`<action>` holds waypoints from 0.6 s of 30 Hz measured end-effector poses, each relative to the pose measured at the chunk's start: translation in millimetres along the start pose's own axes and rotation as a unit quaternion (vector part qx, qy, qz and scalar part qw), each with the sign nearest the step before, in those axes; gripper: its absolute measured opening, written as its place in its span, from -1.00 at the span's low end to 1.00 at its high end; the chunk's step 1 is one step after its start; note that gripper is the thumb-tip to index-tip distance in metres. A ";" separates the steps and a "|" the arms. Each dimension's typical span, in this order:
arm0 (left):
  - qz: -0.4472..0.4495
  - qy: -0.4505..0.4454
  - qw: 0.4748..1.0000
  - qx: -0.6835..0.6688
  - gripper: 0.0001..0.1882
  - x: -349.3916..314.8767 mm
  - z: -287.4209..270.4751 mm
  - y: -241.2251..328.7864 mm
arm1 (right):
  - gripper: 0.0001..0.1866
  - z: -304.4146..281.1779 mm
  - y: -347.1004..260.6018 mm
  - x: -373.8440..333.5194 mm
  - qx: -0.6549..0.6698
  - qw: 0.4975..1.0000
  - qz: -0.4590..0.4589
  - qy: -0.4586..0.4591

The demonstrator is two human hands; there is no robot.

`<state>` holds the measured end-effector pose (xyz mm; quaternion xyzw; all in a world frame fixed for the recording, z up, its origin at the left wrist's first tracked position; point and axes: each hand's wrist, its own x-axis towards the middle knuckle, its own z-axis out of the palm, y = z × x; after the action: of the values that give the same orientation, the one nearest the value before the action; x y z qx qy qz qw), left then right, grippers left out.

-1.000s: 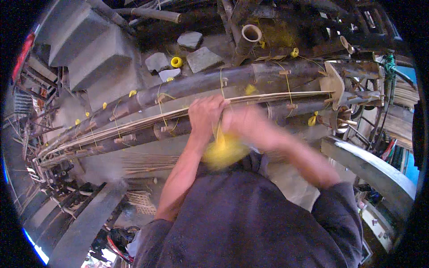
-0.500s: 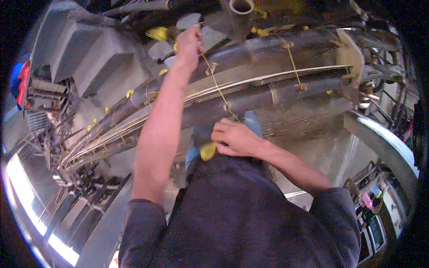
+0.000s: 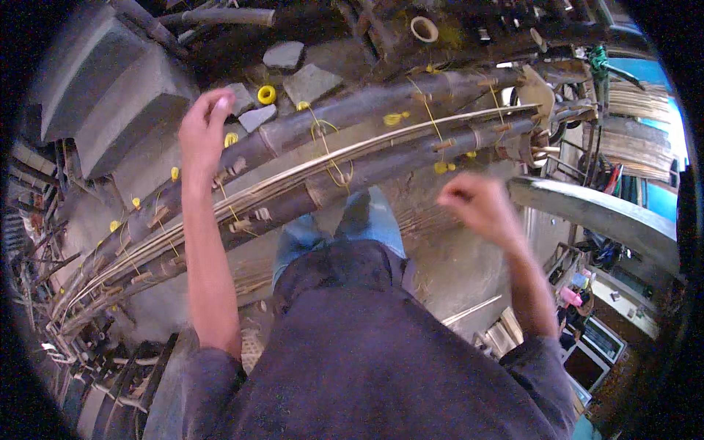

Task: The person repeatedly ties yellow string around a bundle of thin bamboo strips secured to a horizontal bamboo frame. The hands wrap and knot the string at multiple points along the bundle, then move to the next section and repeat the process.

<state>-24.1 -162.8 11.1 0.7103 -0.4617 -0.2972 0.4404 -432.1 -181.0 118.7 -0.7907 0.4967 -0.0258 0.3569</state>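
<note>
Two long dark poles run side by side across the view, with a bundle of thin pale strips lying lengthwise between them. Yellow string spans from pole to pole, looped round small wooden pegs. Raised over the far pole, on the left, is my left hand; its fingers are loosely bent, the thumb stands apart, and nothing shows in it. My right hand hangs in the air on the near side of the poles. Its fingers curl inward and are smeared by motion, so a held thing cannot be made out.
Beyond the poles lie a yellow ring-shaped roll and several flat grey stones. Concrete steps rise at the far left. A wooden end plate joins the poles on the right. A concrete ledge lies at the right.
Both hands have moved apart, the left one leftward and nearer, the right one rightward. The yellow string stretched between them and the yellow bundle by the right hand no longer show there. The view has shifted.
</note>
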 end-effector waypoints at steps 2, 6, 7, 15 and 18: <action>-0.024 0.018 0.997 -0.071 -0.74 -15.6 -19.0 -5.6 | -0.82 34.8 36.2 9.5 0.008 0.992 0.056 0.108; -0.020 -0.008 0.990 -0.139 -0.76 -34.4 -20.5 11.4 | -0.68 15.5 119.1 99.8 -0.081 0.948 0.115 0.286; -0.013 -0.023 0.988 -0.150 -0.76 -33.7 -20.3 15.9 | -0.64 16.1 133.1 103.5 -0.084 0.957 0.135 0.243; -0.056 0.029 0.993 -0.101 -0.74 -70.6 -55.6 3.7 | -0.83 75.0 13.9 -5.0 0.123 0.989 0.074 -0.025; -0.038 0.029 0.995 -0.089 -0.75 -73.5 -43.2 14.6 | -0.83 76.6 15.4 12.8 0.082 0.989 0.115 0.048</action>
<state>-23.2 -82.9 44.2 0.6939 -0.3932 -0.3323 0.5035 -407.1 -153.8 48.6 -0.6941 0.5975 -0.0630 0.3964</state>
